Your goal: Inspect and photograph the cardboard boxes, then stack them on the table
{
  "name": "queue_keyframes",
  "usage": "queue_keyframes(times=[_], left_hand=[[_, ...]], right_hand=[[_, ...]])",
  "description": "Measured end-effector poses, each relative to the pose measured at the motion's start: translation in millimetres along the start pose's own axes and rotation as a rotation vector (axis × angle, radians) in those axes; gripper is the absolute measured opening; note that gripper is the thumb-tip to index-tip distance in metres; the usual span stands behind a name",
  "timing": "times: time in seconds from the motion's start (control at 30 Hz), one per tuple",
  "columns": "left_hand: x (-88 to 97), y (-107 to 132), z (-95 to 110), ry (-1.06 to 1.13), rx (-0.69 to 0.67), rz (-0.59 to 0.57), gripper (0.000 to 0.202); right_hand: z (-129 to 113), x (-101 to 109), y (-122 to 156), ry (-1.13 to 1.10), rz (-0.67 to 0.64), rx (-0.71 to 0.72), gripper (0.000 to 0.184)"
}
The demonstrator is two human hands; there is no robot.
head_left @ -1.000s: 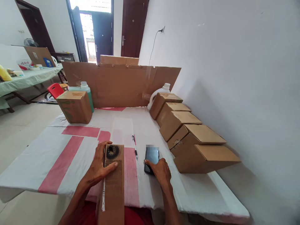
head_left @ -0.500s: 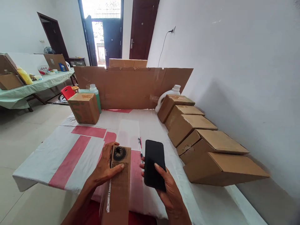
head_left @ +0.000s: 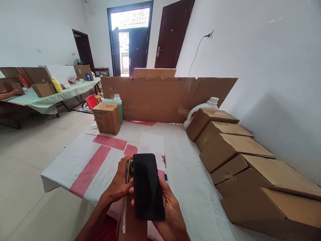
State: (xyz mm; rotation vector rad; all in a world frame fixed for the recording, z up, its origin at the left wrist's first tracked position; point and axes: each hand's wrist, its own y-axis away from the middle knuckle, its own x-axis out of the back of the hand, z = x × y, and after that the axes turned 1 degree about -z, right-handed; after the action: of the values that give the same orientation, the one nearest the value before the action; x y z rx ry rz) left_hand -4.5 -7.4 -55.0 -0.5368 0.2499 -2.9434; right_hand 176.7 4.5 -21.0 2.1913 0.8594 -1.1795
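My left hand [head_left: 119, 182] grips the upper end of a narrow cardboard box [head_left: 132, 226] that stands at the table's front edge, close to my body. Near the box's top is a dark-ringed round hole, now mostly covered. A black smartphone [head_left: 148, 187], its screen dark, is held upright in my right hand [head_left: 172, 211], thumb along one edge and fingertips showing at the other. The phone is in front of the box and hides much of it. Just right of the phone a pen [head_left: 164, 169] lies on the white and red tablecloth [head_left: 190, 187].
Several cardboard boxes [head_left: 247, 144] line the right side by the wall. A white jug [head_left: 210, 103] stands behind them. At the back left are a box [head_left: 107, 118] and a green bottle [head_left: 117, 103]. A cardboard panel [head_left: 155, 98] closes the far edge. Another person's arm [head_left: 11, 93] shows far left.
My right hand has brought the phone leftward, over the box and close to my left hand. The left hand keeps its hold. The whole view has swung left.
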Motion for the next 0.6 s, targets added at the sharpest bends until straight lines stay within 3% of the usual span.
queue_keyframes(times=[0.43, 0.6], left_hand=[[1.0, -3.3, -4.8, 0.043, -0.002, -0.024, 0.064], [0.7, -4.4, -8.6, 0.054, -0.001, -0.053, 0.078]], right_hand=[[2.6, -0.4, -1.0, -0.009, 0.076, 0.000, 0.047], [1.9, -1.4, -0.5, -0.057, 0.055, 0.006, 0.044]])
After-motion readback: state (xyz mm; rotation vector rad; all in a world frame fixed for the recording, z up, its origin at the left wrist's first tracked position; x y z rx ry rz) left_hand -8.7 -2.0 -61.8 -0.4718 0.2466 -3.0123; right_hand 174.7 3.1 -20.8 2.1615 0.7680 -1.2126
